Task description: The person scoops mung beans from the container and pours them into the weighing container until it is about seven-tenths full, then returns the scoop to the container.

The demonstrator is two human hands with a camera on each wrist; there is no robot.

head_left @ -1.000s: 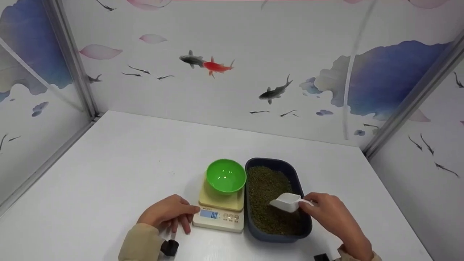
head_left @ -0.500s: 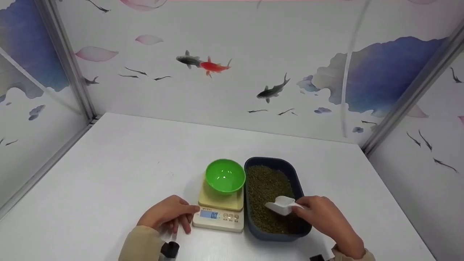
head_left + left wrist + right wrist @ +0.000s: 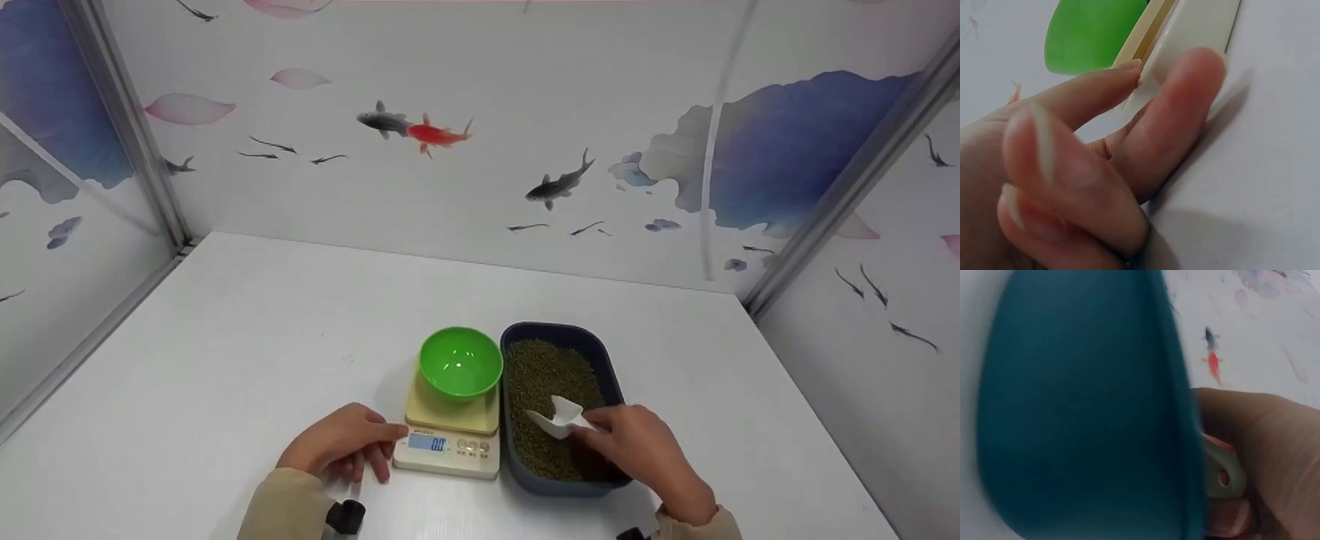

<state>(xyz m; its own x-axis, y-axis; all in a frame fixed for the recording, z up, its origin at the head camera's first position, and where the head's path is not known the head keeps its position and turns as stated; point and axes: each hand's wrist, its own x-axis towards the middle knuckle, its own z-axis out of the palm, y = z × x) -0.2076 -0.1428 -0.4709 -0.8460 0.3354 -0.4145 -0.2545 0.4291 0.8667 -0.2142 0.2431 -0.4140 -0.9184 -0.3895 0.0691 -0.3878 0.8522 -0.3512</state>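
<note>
While a white scoop (image 3: 571,415) is gripped by the right hand (image 3: 637,442), over green grains (image 3: 541,375) in blue tub (image 3: 566,486), at left, digital scale (image 3: 451,459) under green bowl (image 3: 459,366), touched by loose left hand (image 3: 345,439)

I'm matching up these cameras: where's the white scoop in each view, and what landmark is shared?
Head: the white scoop is low, right of centre, in the right hand, against the dark tub.
Left wrist: not in it.
Right wrist: only its handle, right of centre, partly behind the tub.
Shared landmark: the wall's red fish, apparently just a sliver of it in the left wrist view.
</note>
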